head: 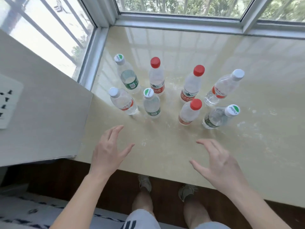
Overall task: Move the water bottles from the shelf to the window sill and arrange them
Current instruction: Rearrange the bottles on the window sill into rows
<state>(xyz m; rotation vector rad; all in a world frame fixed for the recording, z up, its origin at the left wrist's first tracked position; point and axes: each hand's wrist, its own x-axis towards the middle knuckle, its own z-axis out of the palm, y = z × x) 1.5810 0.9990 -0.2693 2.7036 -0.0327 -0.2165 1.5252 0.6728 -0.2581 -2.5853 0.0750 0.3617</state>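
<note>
Several water bottles stand upright in two loose rows on the cream window sill (206, 52). The back row runs from a green-label bottle (127, 76) past two red-capped bottles (156, 78) to a white-capped bottle (222, 88). The front row starts with a white-capped bottle (123, 101) and ends with a green-label bottle (217, 117). My left hand (109, 151) hovers with spread fingers just short of the front row, holding nothing. My right hand (216, 162) hovers the same way, empty, nearer the sill's front edge.
Window frames (181, 20) close the sill at the back and left. A pale wall panel (44, 116) with a socket plate (6, 103) juts in on the left. Below the sill's edge are dark floor, my legs and shoes (145, 182), and a patterned fabric (33, 212).
</note>
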